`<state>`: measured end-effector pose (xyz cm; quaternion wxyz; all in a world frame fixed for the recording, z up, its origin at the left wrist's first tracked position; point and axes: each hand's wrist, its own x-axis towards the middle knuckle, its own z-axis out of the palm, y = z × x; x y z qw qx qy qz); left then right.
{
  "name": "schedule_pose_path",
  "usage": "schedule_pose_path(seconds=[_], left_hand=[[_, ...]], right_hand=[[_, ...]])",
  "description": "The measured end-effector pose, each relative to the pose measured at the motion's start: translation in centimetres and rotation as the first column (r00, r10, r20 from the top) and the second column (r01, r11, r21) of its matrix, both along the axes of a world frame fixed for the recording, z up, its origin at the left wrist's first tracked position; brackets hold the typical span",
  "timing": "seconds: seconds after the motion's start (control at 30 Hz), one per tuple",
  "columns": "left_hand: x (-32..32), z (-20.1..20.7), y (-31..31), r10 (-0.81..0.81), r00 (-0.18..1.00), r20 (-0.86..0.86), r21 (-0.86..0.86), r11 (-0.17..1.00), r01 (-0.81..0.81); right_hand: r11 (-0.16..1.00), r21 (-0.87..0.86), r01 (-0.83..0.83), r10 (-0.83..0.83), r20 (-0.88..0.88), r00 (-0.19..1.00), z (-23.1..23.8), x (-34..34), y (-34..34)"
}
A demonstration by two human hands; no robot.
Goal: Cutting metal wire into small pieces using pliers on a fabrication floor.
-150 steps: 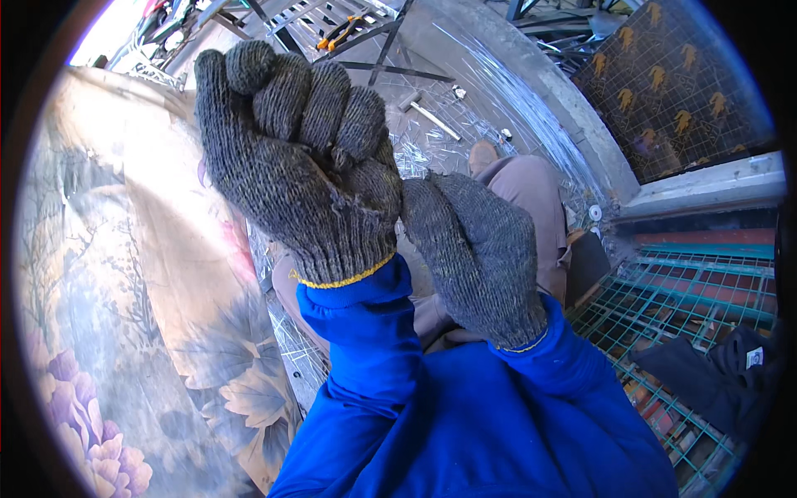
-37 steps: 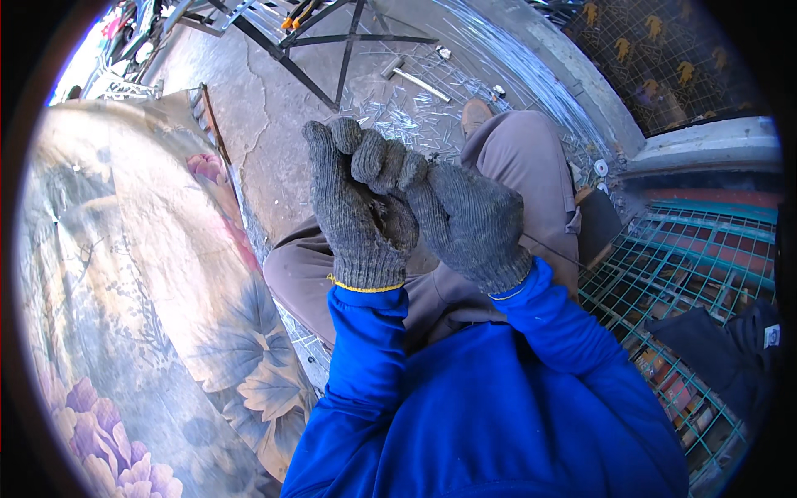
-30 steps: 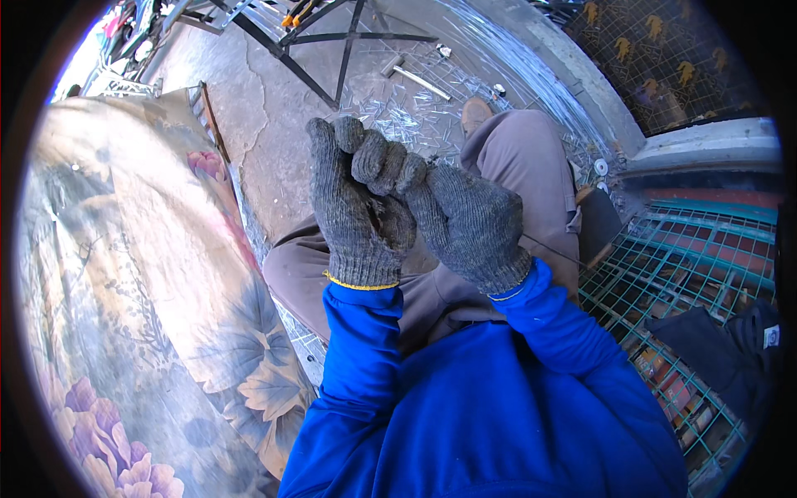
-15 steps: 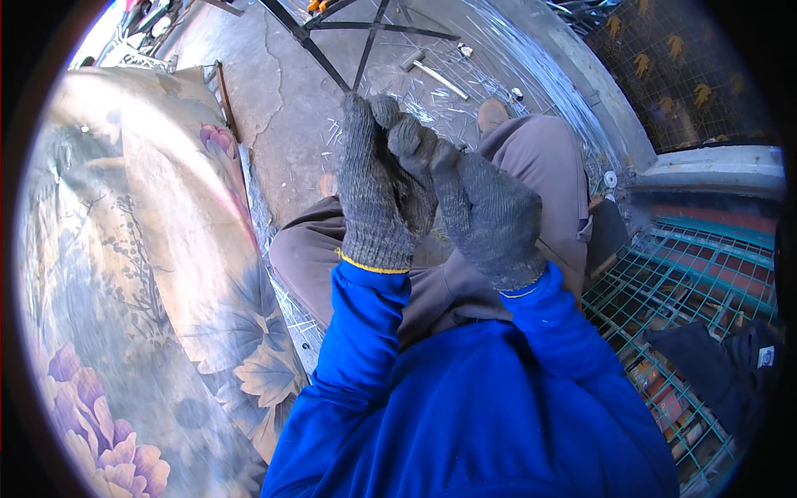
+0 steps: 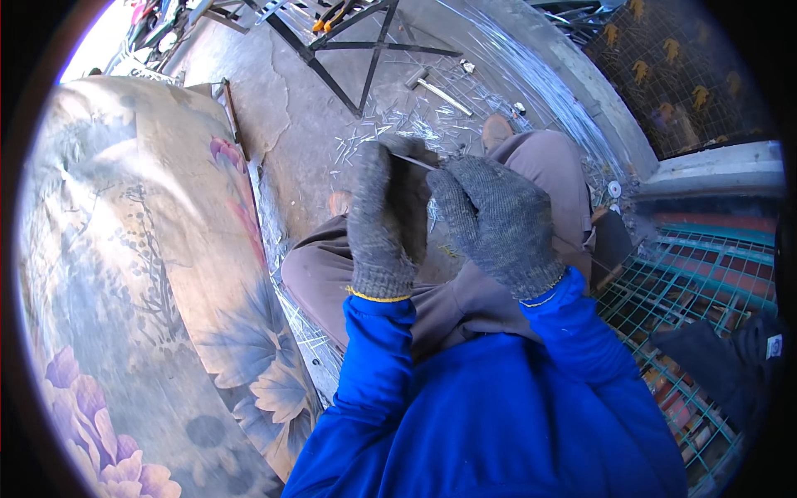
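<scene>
Both my hands wear dark grey knitted gloves with yellow-edged cuffs and are raised in front of my lap. A short, thin piece of silvery wire (image 5: 413,162) spans the gap between them. My right hand (image 5: 496,217) is closed, its fingers pinching the right end of the wire. My left hand (image 5: 378,220) faces it with a hollowed palm, and its curled fingertips are closed around the other end. Glove fabric covers both wire ends.
A floral-patterned sheet (image 5: 166,249) covers a surface on my left. Wire scraps (image 5: 407,129) and a hammer (image 5: 444,95) lie on the floor ahead, near a black metal frame (image 5: 365,46) with orange-handled pliers (image 5: 328,21). At right are long wires (image 5: 548,83) and a green wire rack (image 5: 664,282).
My hands have moved apart slightly and lower in view, and the wire between them now shows. The left hand has turned, its fingers curling inward. The whole view has shifted a little.
</scene>
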<state>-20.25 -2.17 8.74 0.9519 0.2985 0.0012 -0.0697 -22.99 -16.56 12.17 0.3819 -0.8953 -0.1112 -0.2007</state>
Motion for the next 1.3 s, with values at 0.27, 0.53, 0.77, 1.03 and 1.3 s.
schedule_pose_path(seconds=[0.27, 0.53, 0.77, 1.03, 1.3], left_hand=[[-1.7, 1.0, -3.1, -0.088, 0.986, -0.139, -0.125, 0.99, 0.071], [-1.9, 0.6, -3.9, -0.001, 0.995, -0.096, -0.302, 0.953, -0.028], [-1.1, -0.1, -2.6, -0.024, 0.996, -0.089, -0.251, 0.968, 0.001], [-1.7, -0.9, -1.6, -0.042, 0.989, -0.143, -0.263, 0.965, 0.003], [-1.3, -1.9, -1.7, -0.076, 0.984, -0.16, -0.391, 0.92, 0.007]], right_hand=[[0.997, -0.072, -0.04, 0.047, 0.095, 0.994, -1.0, -0.2, 1.1], [0.988, -0.099, -0.121, 0.129, 0.084, 0.988, -1.1, -0.4, 1.1], [0.989, -0.064, -0.135, 0.126, -0.135, 0.983, -2.7, -1.0, 0.8], [0.959, -0.212, -0.186, 0.161, -0.129, 0.979, -3.5, -1.5, 1.3], [0.932, -0.274, -0.235, 0.2, -0.152, 0.968, -3.3, -1.1, 1.2]])
